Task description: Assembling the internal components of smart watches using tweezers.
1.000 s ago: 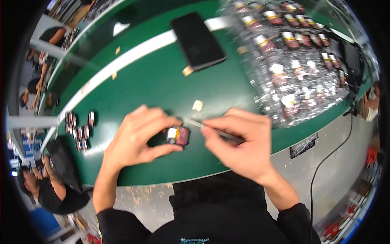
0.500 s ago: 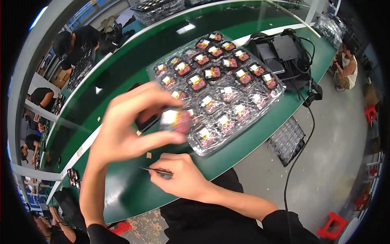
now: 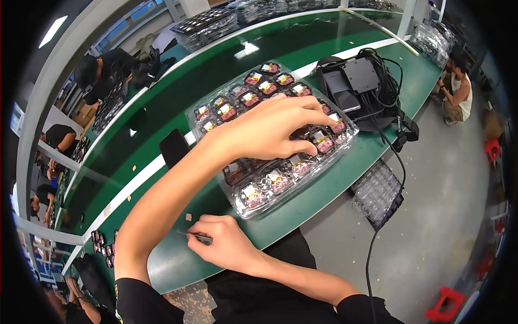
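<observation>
Nearest the body, the right hand [image 3: 224, 244] was closed around a thin tool [image 3: 203, 237], low over the desk [image 3: 178, 264] and near its front edge. The tool pointed left, its long axis nearly level across the view — probably held back like this to leave the other arm room. A small tan scrap [image 3: 188, 217] lay just beyond it. The left hand [image 3: 283, 127] reached across to a clear plastic tray [image 3: 297, 181], thumb and forefinger spread on either side of a small gadget [image 3: 324, 142] at the tray's right part; I cannot tell whether they gripped it or had let it go. That gadget had its white patch toward the upper left and its red part toward the lower right, and its long axis seemed to follow that line, though the fingers hid some of its outline. More gadgets sat in rows in the tray, whose pockets presumably held them apart and facing alike; its near side slanted up to the right, roughly along the desk's front edge. Left of the tray was a dark phone [image 3: 174, 148], and a few gadgets were grouped at the desk's left end. Beyond the tray's right corner lay a black bag [image 3: 332, 70] with cables — perhaps set there to be out of the way. Farther off, stacked trays [image 3: 208, 27] stood past the desk.
</observation>
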`<state>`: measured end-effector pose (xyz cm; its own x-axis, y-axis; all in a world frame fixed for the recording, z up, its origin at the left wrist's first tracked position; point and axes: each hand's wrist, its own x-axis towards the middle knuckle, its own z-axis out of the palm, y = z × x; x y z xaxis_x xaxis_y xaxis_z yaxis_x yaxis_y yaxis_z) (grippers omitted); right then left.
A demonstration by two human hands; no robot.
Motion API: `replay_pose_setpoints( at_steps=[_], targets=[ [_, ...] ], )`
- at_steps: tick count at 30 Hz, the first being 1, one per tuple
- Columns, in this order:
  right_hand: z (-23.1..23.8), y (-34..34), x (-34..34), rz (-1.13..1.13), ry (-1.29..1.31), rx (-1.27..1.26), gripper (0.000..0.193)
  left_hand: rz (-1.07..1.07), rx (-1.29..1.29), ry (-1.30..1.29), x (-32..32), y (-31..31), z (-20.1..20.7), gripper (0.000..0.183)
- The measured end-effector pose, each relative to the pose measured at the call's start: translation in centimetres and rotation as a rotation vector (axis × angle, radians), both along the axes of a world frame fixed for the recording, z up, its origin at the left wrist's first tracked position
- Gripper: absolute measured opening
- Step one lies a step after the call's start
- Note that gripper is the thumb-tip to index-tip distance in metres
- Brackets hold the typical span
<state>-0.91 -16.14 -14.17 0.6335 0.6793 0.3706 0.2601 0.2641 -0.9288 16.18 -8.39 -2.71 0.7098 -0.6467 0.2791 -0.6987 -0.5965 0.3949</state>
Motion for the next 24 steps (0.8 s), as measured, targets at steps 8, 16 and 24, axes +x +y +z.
replay_pose_setpoints(
  at_steps=[8, 16, 24],
  targets=[
    [0.9, -0.1, 0.4, 0.032, -0.005, -0.095, 0.009, 0.432, -0.168, -0.108, -12.8, 9.6, 0.2, 0.034],
    [1.9, -0.5, -0.3, -0.004, -0.051, -0.183, 0.011, 1.344, 0.122, -0.108, -36.4, 18.5, -3.6, 0.040],
    [1.8, 0.3, -0.5, -0.023, -0.155, -0.274, 0.012, 1.593, 0.340, 0.048, -45.9, 22.4, -5.1, 0.049]
  ],
)
